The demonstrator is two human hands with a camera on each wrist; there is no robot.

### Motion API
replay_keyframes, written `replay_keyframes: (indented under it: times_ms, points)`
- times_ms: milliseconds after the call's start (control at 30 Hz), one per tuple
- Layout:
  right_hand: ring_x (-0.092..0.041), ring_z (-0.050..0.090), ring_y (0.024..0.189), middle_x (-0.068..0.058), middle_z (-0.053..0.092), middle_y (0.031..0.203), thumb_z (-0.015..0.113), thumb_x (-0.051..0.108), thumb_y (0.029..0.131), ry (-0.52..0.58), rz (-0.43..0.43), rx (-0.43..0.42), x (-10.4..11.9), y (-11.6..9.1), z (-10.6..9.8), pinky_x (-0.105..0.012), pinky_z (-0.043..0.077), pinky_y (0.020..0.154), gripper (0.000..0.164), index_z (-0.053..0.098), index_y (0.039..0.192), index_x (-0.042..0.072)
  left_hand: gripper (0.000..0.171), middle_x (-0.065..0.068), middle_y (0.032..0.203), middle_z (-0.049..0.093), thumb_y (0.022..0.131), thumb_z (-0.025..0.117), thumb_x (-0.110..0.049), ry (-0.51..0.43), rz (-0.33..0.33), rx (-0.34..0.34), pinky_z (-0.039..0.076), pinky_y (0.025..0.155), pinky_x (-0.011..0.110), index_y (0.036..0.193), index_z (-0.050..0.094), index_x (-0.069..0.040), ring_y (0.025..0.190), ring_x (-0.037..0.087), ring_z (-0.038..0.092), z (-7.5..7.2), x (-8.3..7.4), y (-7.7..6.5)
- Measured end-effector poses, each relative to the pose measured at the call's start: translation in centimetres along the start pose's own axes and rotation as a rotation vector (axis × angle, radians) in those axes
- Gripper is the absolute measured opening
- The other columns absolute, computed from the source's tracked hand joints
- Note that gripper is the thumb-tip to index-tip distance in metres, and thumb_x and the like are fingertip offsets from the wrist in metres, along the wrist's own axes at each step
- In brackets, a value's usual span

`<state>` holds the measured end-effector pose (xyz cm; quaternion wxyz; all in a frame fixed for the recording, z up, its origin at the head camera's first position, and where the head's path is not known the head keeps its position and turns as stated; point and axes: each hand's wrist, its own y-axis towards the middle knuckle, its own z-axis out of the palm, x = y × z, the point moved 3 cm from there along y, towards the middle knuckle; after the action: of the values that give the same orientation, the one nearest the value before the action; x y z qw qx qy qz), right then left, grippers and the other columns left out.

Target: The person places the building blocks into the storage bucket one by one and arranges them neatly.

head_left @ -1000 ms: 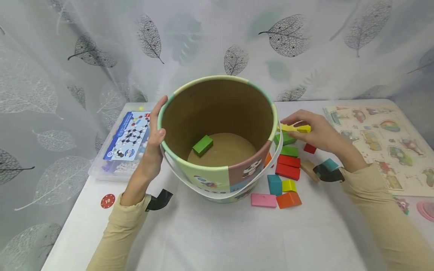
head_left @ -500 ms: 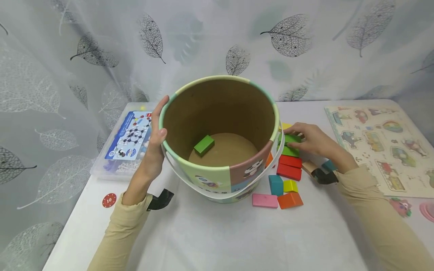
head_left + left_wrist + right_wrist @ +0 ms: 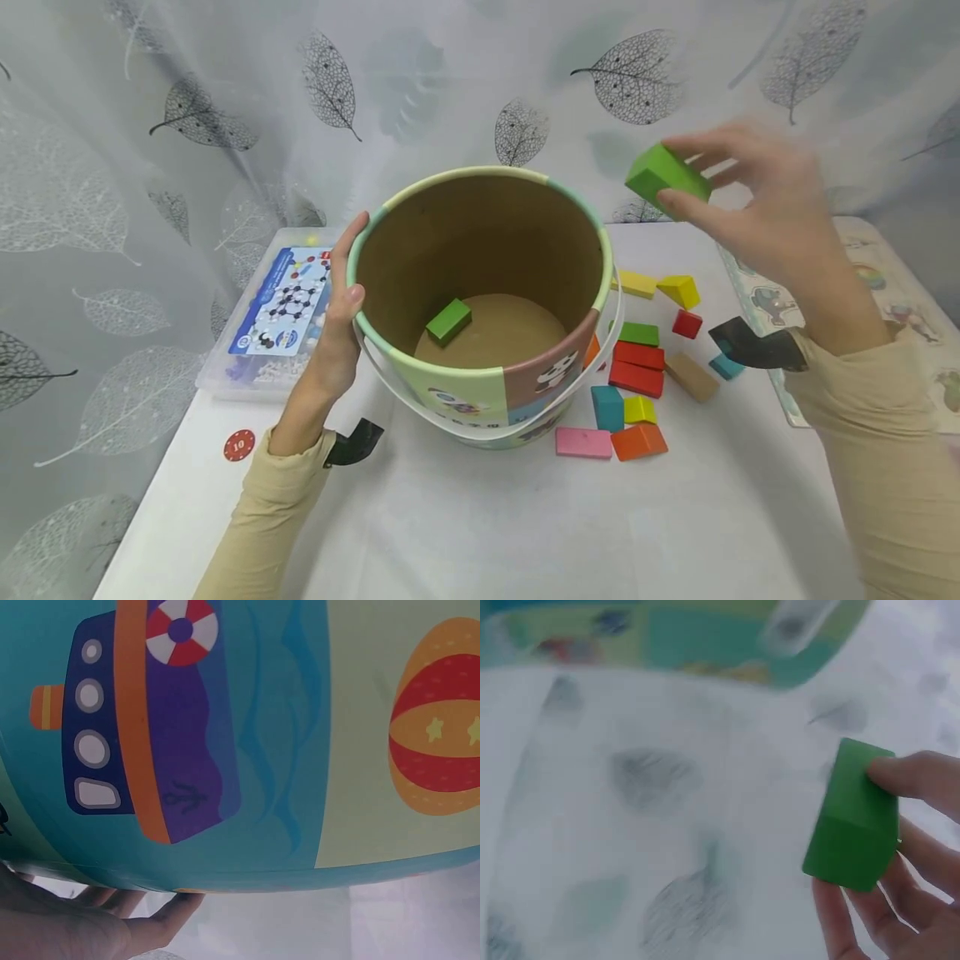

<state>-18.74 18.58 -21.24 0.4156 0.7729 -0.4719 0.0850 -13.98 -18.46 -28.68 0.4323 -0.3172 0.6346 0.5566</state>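
My left hand (image 3: 335,333) rests against the left side of a large cardboard bucket (image 3: 429,379), thumb and fingers spread along the outside near its rim. In the left wrist view its fingers touch the edge of the bucket's printed wall (image 3: 285,735). Up and to the right of the bucket, my right hand (image 3: 776,196) pinches a green block (image 3: 663,175) between thumb and fingers, high above the table. The right wrist view shows this green block (image 3: 851,817) with a slanted face. Another green block (image 3: 449,322) lies on the bucket's bottom.
Right of the bucket lie several coloured blocks, among them a red block (image 3: 636,379), a pink block (image 3: 583,443) and a wooden block (image 3: 691,377). A white handle (image 3: 480,435) hangs across the bucket's front. A plastic case (image 3: 255,379) stands left, a puzzle board (image 3: 772,304) right.
My right hand passed from the yellow blocks to a green block, took hold of it and lifted it up and to the right. The left hand and bucket stayed put.
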Motion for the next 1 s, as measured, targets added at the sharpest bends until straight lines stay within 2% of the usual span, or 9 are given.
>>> replay_keyframes:
  times_ms: [67, 133, 233, 400, 567, 767, 867, 1000]
  points:
    - [0.004, 0.055, 0.097, 0.020, 0.061, 0.110, 0.077, 0.003, 0.080, 0.051, -0.056, -0.040, 2.2, 0.6, -0.3, -0.010, 0.042, 0.081, 0.047, 0.067, 0.125, 0.011, 0.086, 0.008, 0.155, 0.028, 0.084, 0.052, -0.060, -0.001, 0.002, 0.001, 0.022, 0.113, 0.048, 0.155, 0.017, -0.026, 0.143, 0.028, 0.026, 0.0, 0.0, 0.0]
    - [-0.001, 0.057, 0.099, 0.015, 0.064, 0.112, 0.078, -0.002, 0.077, 0.119, -0.117, -0.043, 4.2, 1.0, -0.1, -0.012, 0.044, 0.082, 0.048, 0.067, 0.123, 0.008, 0.085, 0.008, 0.155, 0.028, 0.085, 0.051, -0.060, 0.002, 0.002, 0.001, 0.021, 0.113, 0.049, 0.155, 0.017, -0.026, 0.143, 0.029, 0.025, -0.1, 0.1, 0.0]
    - [-0.007, 0.060, 0.098, 0.001, 0.067, 0.112, 0.078, -0.006, 0.075, 0.216, -0.205, 0.016, 6.6, 1.2, 0.8, -0.015, 0.048, 0.082, 0.049, 0.067, 0.122, 0.003, 0.085, 0.008, 0.154, 0.027, 0.085, 0.050, -0.060, 0.007, 0.004, 0.003, 0.020, 0.113, 0.053, 0.155, 0.016, -0.026, 0.143, 0.029, 0.025, -0.1, 0.1, 0.0]
    - [-0.011, 0.062, 0.096, -0.005, 0.067, 0.107, 0.079, -0.005, 0.075, 0.297, -0.296, 0.116, 8.9, 1.1, 2.3, -0.019, 0.051, 0.078, 0.047, 0.068, 0.120, 0.003, 0.084, 0.010, 0.155, 0.026, 0.085, 0.049, -0.059, 0.013, 0.011, 0.007, 0.017, 0.112, 0.061, 0.155, 0.016, -0.026, 0.143, 0.032, 0.024, -0.1, 0.1, 0.0]
    - [-0.009, 0.061, 0.094, 0.000, 0.067, 0.104, 0.079, -0.001, 0.075, 0.326, -0.285, 0.149, 9.5, 0.9, 3.4, -0.020, 0.051, 0.080, 0.046, 0.070, 0.119, 0.009, 0.084, 0.010, 0.155, 0.026, 0.085, 0.050, -0.059, 0.012, 0.015, 0.014, 0.017, 0.112, 0.061, 0.155, 0.016, -0.026, 0.143, 0.032, 0.023, -0.1, 0.1, 0.0]
    - [-0.007, 0.060, 0.092, 0.000, 0.066, 0.105, 0.079, -0.001, 0.077, 0.335, -0.292, 0.187, 9.2, 0.9, 4.1, -0.020, 0.050, 0.081, 0.042, 0.070, 0.116, 0.008, 0.085, 0.009, 0.155, 0.027, 0.085, 0.049, -0.059, 0.010, 0.011, 0.013, 0.019, 0.112, 0.058, 0.155, 0.015, -0.025, 0.143, 0.031, 0.024, -0.1, 0.1, -0.1]
    - [-0.008, 0.062, 0.091, 0.000, 0.067, 0.107, 0.077, -0.003, 0.078, 0.330, -0.300, 0.200, 8.5, 0.9, 3.8, -0.019, 0.051, 0.082, 0.040, 0.069, 0.116, 0.007, 0.085, 0.009, 0.155, 0.027, 0.085, 0.051, -0.059, 0.004, 0.011, 0.009, 0.018, 0.113, 0.057, 0.155, 0.016, -0.025, 0.143, 0.031, 0.024, -0.1, 0.1, 0.0]
    - [-0.008, 0.064, 0.095, -0.001, 0.067, 0.110, 0.075, -0.008, 0.077, 0.297, -0.256, 0.188, 6.3, 0.7, 3.0, -0.015, 0.051, 0.083, 0.044, 0.068, 0.119, 0.004, 0.085, 0.010, 0.155, 0.027, 0.085, 0.051, -0.059, 0.002, 0.012, 0.010, 0.018, 0.113, 0.056, 0.155, 0.017, -0.025, 0.143, 0.032, 0.024, -0.1, 0.1, 0.0]
